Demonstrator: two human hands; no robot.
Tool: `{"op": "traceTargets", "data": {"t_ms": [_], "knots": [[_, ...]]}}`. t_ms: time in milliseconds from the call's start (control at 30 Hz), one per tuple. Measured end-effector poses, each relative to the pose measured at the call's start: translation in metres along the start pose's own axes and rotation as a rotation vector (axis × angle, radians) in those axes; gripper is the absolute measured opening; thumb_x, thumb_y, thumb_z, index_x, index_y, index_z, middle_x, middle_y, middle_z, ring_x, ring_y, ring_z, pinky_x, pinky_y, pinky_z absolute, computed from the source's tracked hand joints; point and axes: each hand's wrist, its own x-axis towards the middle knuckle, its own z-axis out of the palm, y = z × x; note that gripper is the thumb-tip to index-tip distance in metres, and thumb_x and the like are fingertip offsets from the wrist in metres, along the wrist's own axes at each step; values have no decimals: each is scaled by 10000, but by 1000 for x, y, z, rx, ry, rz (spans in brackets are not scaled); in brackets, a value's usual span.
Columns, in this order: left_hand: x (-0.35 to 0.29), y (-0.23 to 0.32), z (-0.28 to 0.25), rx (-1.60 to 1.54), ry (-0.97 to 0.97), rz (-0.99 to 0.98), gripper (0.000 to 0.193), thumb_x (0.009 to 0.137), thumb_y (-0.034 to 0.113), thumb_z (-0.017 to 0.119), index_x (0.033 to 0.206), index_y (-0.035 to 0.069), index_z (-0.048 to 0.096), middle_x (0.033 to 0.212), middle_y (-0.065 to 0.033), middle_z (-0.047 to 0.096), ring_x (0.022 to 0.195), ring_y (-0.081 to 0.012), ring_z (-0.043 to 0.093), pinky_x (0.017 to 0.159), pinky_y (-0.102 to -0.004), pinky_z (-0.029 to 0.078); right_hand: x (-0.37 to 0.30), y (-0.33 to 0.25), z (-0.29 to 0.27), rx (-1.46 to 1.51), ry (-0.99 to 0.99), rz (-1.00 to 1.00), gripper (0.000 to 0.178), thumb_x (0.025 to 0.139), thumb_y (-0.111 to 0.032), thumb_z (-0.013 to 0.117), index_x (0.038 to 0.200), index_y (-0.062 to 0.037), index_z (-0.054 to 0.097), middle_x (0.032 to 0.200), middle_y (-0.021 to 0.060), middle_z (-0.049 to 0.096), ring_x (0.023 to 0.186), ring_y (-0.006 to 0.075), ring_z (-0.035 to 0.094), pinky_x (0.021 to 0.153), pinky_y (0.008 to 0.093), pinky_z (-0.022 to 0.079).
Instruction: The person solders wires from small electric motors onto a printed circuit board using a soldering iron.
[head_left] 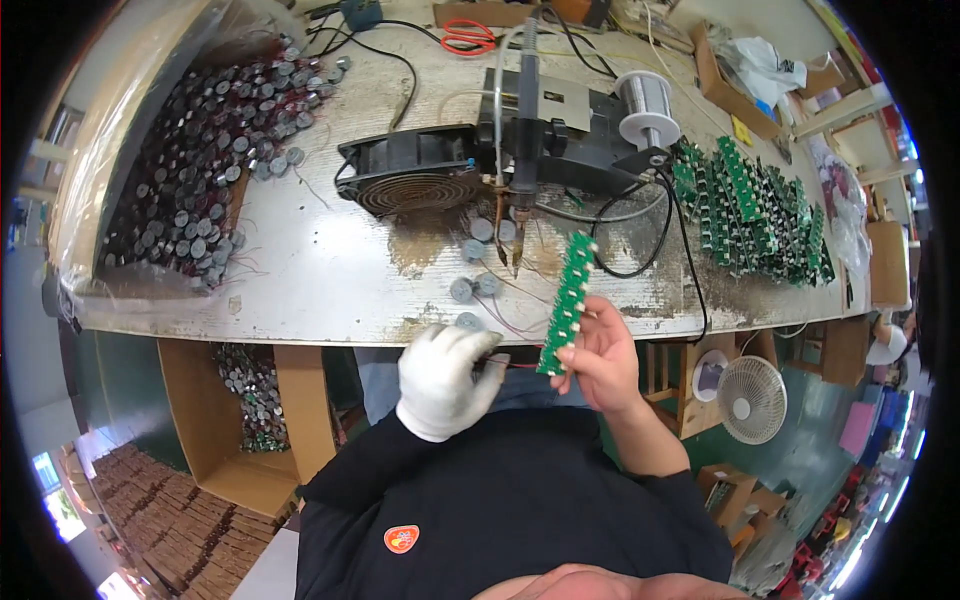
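Note:
My right hand (606,368) grips the lower end of a long green circuit board strip (568,305), thumb on its face, holding it tilted above the table's front edge. Beside it, my left hand (440,382), in a white glove, has its fingers curled together. Thin red wires run between that hand and the board's lower end; what the gloved fingers pinch is hidden. Several small round metal parts with thin wires (462,290) lie just beyond my left hand. A soldering iron (526,130) hangs in a stand, its tip pointing down beyond the board.
A black fan (415,185) and a solder wire spool (645,100) flank the iron. Wired round parts (200,170) are heaped at left, green boards (750,205) at right. Black cables (690,255) cross the table. Below the table's left side stands an open cardboard box (225,465).

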Motion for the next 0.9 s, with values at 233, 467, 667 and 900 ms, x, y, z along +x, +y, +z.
{"op": "traceTargets", "data": {"t_ms": [233,467,667,900], "knots": [[3,18,28,32,229,27,420,614,185,775,995,139,604,990,-86,582,893,-306,568,767,-397,475,-48,9,34,-150,-50,-139,442,782,138,599,1115,-27,361,927,154,586,693,186,637,513,275,546],[-2,30,-26,-746,49,66,235,644,25,676,873,62,640,873,-93,626,791,-295,610,696,-345,488,-34,9,48,-510,194,-821,494,854,-251,665,1174,40,426,950,129,574,791,190,554,720,290,453],[-7,15,-96,-904,-85,-151,158,724,-3,728,810,50,606,824,-94,623,773,-214,620,670,-307,480,-6,20,95,-194,-333,-604,78,918,-15,494,970,39,512,932,195,580,770,212,588,700,321,510],[-7,-25,-129,-1136,106,-460,243,850,30,625,1082,-4,564,1034,-75,606,845,-138,588,739,-278,487,57,53,146,110,-354,-298,80,911,37,511,989,25,518,904,144,597,701,201,616,623,333,547]]}}
